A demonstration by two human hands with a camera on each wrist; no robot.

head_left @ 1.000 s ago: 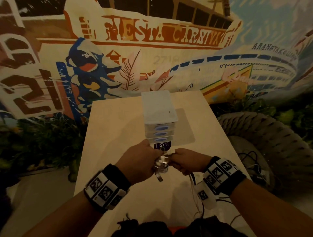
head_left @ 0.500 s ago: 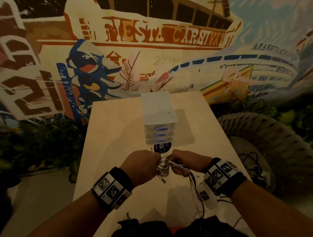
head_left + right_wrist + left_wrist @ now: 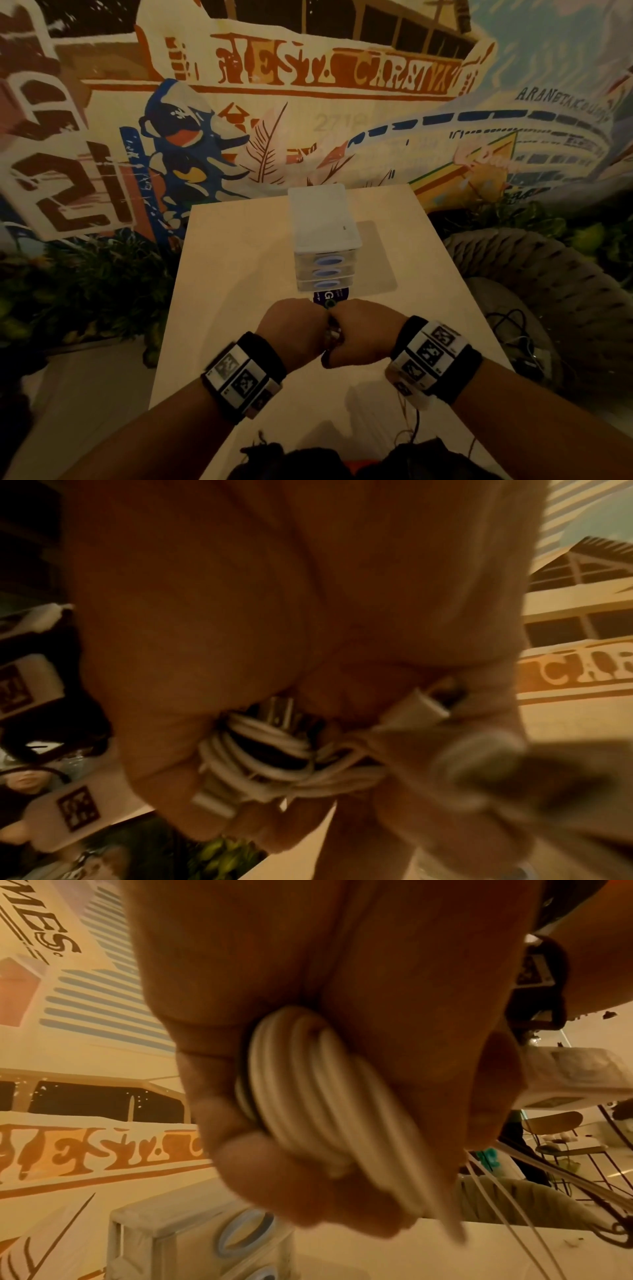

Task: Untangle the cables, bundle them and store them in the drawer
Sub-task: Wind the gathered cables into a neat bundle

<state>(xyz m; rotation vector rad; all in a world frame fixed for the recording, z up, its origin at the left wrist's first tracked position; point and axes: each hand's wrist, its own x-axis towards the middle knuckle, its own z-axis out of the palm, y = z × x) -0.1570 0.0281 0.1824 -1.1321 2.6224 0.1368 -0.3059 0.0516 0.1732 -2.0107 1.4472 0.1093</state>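
A coiled bundle of white cable (image 3: 318, 1102) sits in my left hand (image 3: 294, 329), whose fingers curl round it. My right hand (image 3: 363, 329) presses against the left and grips the same cable bundle (image 3: 260, 758), with metal plugs and a white connector (image 3: 421, 707) showing between its fingers. In the head view only a sliver of the cable bundle (image 3: 334, 337) shows between the two fists. A small white drawer unit (image 3: 323, 240) with three shut drawers and blue oval handles stands on the table just beyond my hands.
The pale table (image 3: 239, 257) has edges close on both sides. A woven chair (image 3: 548, 284) with dark cables (image 3: 513, 329) on its seat stands to the right. Plants (image 3: 85, 291) line the left, and a painted wall rises behind.
My hands have closed together, fist against fist, and now hide the cable coil and loose strands that showed between them earlier. Both hands sit slightly nearer the drawer unit.
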